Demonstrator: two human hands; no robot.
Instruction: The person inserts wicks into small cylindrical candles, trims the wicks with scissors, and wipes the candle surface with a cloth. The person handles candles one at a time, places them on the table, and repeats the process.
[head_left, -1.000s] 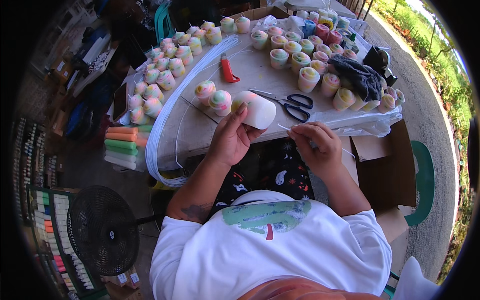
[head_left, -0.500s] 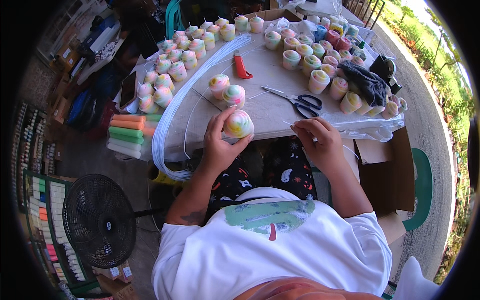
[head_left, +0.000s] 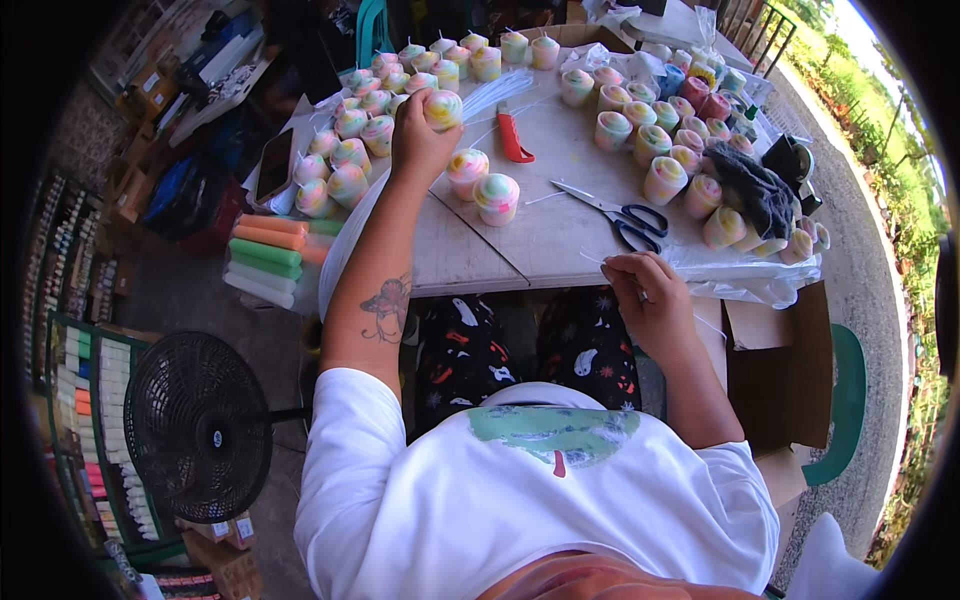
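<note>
From afar, I have a swirly candle (head_left: 443, 110) held in my left grip (head_left: 422, 146) over the back left of the bench (head_left: 562, 155), a white wick (head_left: 592, 257) pinched in my right grip (head_left: 652, 293), and swinging low could tip nearby candles (head_left: 377, 135).

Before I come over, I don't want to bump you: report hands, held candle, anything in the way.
Left hand gripping swirled candle near candle cluster. Right hand pinching white strand. Possible obstruction: scissors just beyond right hand.
</note>
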